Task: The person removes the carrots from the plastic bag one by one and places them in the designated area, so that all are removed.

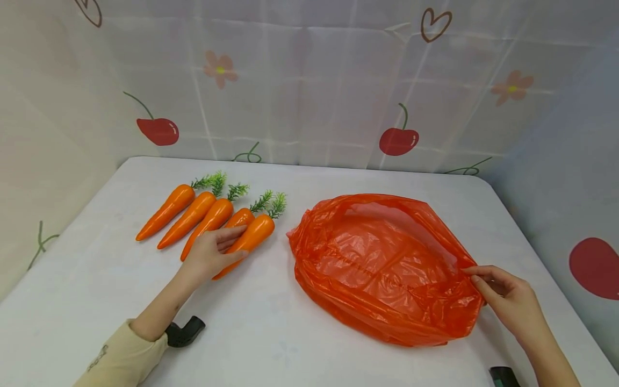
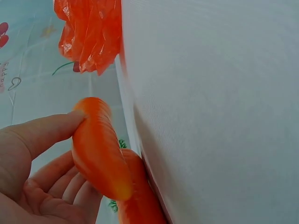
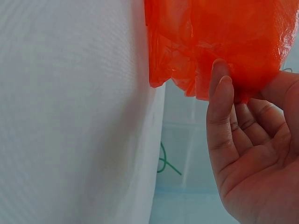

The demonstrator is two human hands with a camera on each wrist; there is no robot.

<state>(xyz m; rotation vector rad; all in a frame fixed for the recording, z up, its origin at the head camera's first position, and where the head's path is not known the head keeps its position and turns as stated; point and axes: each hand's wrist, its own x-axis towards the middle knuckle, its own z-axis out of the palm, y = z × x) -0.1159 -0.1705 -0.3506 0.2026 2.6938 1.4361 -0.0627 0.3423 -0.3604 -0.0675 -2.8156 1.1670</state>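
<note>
Between thumb and fingers, my left hand [image 1: 211, 255] grips the rightmost orange carrot [image 1: 258, 231], which has a green leafy top. The left wrist view shows this carrot [image 2: 97, 144] pinched, another carrot [image 2: 139, 191] just beyond it. Several more carrots lie side by side to its left, among them the leftmost carrot [image 1: 170, 209]. A red-orange plastic bag [image 1: 382, 269] lies spread with its mouth facing up. My right hand [image 1: 508, 293] pinches the bag's right edge; in the right wrist view the thumb and fingers [image 3: 219, 112] hold the gathered film.
Everything lies on a white-covered table [image 1: 271, 333]. A patterned curtain [image 1: 309, 91] with cherries and flowers hangs behind it and along both sides. Dark wrist devices show at the left wrist [image 1: 185, 331] and near the right forearm [image 1: 504, 376].
</note>
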